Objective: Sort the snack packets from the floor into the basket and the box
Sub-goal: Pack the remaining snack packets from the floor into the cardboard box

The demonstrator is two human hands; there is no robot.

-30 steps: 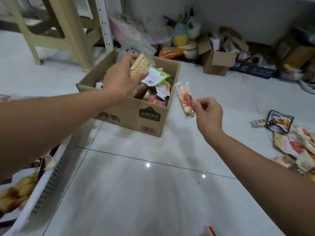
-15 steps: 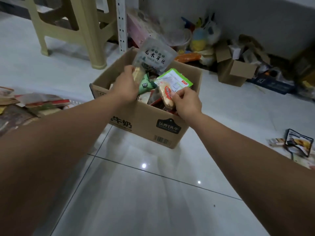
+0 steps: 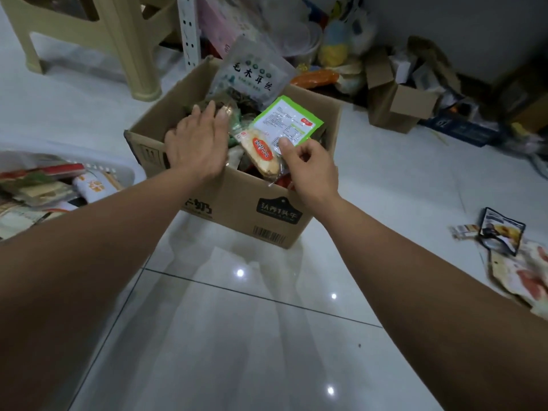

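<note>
A brown cardboard box [image 3: 237, 200] printed with dark characters and a barcode stands open on the glossy white tiled floor [image 3: 237, 336] at twelve o'clock from the person, heaped with snack packets. On the heap near its six o'clock wall lies a clear-wrapped pale rice cracker packet [image 3: 261, 152] with an orange-red oval label. A green-edged white packet [image 3: 287, 123] leans at its one o'clock, and a grey pouch [image 3: 252, 75] with bold characters stands upright at the box's twelve o'clock. The left hand [image 3: 195, 146] is spread flat, palm down, over the contents at the box's nine o'clock side. The right hand [image 3: 311, 170] has curled fingers and its thumb at the cracker wrapper's edge; whether it pinches it I cannot tell. A white basket [image 3: 118, 170] of packets sits at the box's nine o'clock, and loose packets [image 3: 501, 229] lie at four o'clock.
</note>
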